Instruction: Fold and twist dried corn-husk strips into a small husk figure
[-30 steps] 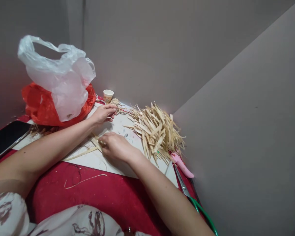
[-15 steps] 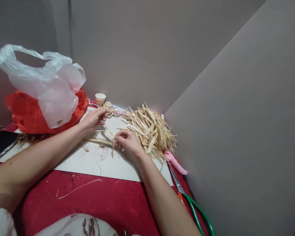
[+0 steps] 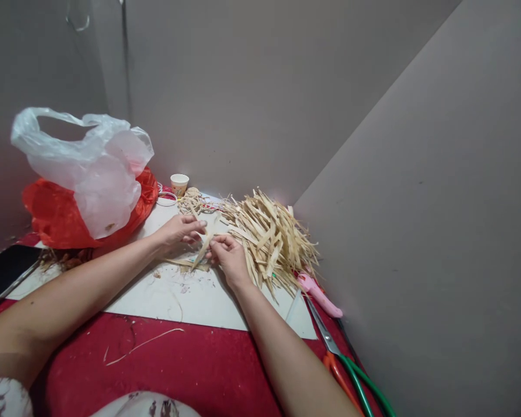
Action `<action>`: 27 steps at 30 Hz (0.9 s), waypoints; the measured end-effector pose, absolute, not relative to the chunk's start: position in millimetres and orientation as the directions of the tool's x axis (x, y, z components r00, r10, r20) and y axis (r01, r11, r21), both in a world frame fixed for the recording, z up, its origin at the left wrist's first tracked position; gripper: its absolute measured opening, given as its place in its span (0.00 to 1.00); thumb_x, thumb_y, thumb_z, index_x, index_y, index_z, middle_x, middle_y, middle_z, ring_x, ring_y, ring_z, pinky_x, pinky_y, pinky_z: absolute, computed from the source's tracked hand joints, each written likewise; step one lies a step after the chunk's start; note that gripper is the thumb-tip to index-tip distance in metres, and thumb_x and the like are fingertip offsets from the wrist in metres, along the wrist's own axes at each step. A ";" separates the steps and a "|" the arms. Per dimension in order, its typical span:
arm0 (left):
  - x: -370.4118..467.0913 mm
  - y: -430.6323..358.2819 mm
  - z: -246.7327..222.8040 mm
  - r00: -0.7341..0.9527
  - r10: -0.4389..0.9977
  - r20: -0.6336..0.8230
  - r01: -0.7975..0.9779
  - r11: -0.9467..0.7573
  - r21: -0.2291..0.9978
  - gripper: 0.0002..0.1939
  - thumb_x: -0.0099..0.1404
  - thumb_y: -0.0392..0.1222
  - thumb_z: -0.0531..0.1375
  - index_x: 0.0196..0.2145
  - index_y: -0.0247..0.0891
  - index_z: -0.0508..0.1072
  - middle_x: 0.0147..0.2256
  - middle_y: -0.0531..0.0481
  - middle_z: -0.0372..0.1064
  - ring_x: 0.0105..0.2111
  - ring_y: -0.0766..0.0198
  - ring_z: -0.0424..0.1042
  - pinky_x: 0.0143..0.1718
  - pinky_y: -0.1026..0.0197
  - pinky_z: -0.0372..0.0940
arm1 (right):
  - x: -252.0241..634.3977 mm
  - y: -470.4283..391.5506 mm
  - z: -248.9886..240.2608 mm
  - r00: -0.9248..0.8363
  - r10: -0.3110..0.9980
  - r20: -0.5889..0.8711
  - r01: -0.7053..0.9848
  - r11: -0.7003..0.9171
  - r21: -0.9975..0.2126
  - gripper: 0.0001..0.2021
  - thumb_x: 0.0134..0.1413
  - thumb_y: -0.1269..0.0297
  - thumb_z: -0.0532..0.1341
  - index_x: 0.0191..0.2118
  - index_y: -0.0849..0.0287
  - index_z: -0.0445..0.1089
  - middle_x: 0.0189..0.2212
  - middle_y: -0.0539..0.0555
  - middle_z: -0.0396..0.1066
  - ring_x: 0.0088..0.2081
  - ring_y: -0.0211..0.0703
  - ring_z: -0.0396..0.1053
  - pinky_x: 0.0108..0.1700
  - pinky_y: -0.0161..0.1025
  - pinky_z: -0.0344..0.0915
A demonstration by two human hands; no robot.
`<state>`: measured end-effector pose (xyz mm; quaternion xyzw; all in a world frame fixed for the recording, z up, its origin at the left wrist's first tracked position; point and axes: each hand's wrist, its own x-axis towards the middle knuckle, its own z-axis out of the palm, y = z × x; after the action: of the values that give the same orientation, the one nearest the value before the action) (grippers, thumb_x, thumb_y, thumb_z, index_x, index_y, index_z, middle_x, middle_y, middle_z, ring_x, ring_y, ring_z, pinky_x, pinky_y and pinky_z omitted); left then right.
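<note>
A pale, flat straw strip (image 3: pixel 202 252) slants between my two hands above the white board (image 3: pixel 151 304). My right hand (image 3: pixel 231 258) pinches it between thumb and fingertips. My left hand (image 3: pixel 180 230) is just to the left, its fingers curled and its fingertips closed at the strip's upper part. More strips (image 3: pixel 184 263) and small scraps lie on the board beneath. Close on the right is a big heap of dry straw strips (image 3: pixel 275 237). Behind my left hand rests a coil of braided straw cord (image 3: pixel 191 200).
A paper cup (image 3: pixel 179 184) stands at the back by the wall. White and red plastic bags (image 3: pixel 91 191) bulge at left, near a dark phone-like slab (image 3: pixel 8 266). At right lie scissors (image 3: pixel 325 336) with green and orange handles and a pink-handled tool (image 3: pixel 321 295). Red cloth (image 3: pixel 156 359) covers the front.
My left hand has come down and right toward my right hand, and the gap between them has narrowed. The strip is turned to a more slanted angle. The whole view has shifted slightly.
</note>
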<state>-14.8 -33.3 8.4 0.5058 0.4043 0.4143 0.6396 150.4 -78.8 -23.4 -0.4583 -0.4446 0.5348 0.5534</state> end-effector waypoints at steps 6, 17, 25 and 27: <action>-9.4 -37.0 5.3 0.361 0.931 -0.056 -0.077 0.090 0.993 0.14 0.46 0.41 0.71 0.27 0.31 0.73 0.22 0.52 0.69 0.22 0.70 0.66 0.25 0.66 0.58 | 147.3 -80.9 -23.4 -0.038 0.999 0.012 -0.138 0.006 -0.990 0.14 0.40 0.56 0.67 0.31 0.59 0.68 0.21 0.48 0.71 0.21 0.36 0.68 0.22 0.31 0.60; -6.0 -42.2 5.3 0.469 0.880 -0.079 0.022 0.077 0.997 0.07 0.51 0.37 0.66 0.26 0.34 0.72 0.19 0.54 0.65 0.18 0.72 0.62 0.22 0.66 0.56 | 154.8 -70.0 -28.4 0.055 0.988 0.143 -0.116 0.149 -0.982 0.10 0.38 0.59 0.68 0.25 0.59 0.69 0.23 0.47 0.69 0.27 0.36 0.64 0.33 0.35 0.61; -4.4 -43.6 2.6 0.458 0.889 0.023 0.057 -0.055 0.997 0.06 0.50 0.37 0.66 0.26 0.34 0.72 0.20 0.54 0.67 0.20 0.70 0.65 0.24 0.66 0.59 | 153.6 -76.8 -18.3 0.037 0.983 0.180 0.003 0.180 -0.984 0.09 0.41 0.61 0.63 0.21 0.58 0.64 0.18 0.45 0.62 0.24 0.34 0.59 0.30 0.34 0.57; -2.7 -45.1 3.5 0.440 0.897 0.044 0.066 -0.082 0.994 0.06 0.49 0.37 0.66 0.25 0.33 0.73 0.20 0.53 0.68 0.20 0.70 0.65 0.24 0.66 0.60 | 152.7 -78.1 -15.4 0.049 0.979 0.198 0.043 0.196 -0.980 0.08 0.41 0.62 0.62 0.20 0.58 0.63 0.18 0.45 0.62 0.23 0.34 0.58 0.29 0.33 0.57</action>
<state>-2.7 -45.1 3.5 0.6358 0.3788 0.3696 0.5618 152.7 -78.1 -15.4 -0.4705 -0.5429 0.4249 0.5508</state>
